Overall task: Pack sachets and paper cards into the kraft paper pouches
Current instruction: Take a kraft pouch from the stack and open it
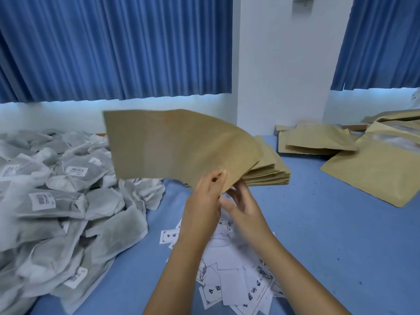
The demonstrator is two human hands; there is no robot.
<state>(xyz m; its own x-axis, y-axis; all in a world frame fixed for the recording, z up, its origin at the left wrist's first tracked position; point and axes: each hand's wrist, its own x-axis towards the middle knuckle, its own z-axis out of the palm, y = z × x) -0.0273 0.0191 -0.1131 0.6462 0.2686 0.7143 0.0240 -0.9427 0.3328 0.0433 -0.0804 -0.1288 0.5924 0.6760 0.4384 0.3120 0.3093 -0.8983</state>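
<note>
Pouch [181, 146] is hanging mid-frame above the counter [329, 235], the left grip [204, 201] pinching its lower edge. Right grip [245, 208] is hovering just beside it, fingers loosely spread, holding nothing. Sachets [56, 201] are lying at left, cards [234, 264] at lower centre.

Colour record: blue, kraft tan, grey-white.
The pouch [181, 146] above the left hand [204, 201] is plain kraft tan, unprinted; the stacked pouches [270, 169] beyond the right hand [243, 208] match it. Left of the left hand, the sachets [56, 201] are grey-white mesh with white, dark-printed labels. Beneath both hands, the cards [238, 280] are white with black characters and line borders. The table [329, 223] is mid blue, dark-specked; the curtains [113, 46] beyond are pleated blue.
</note>
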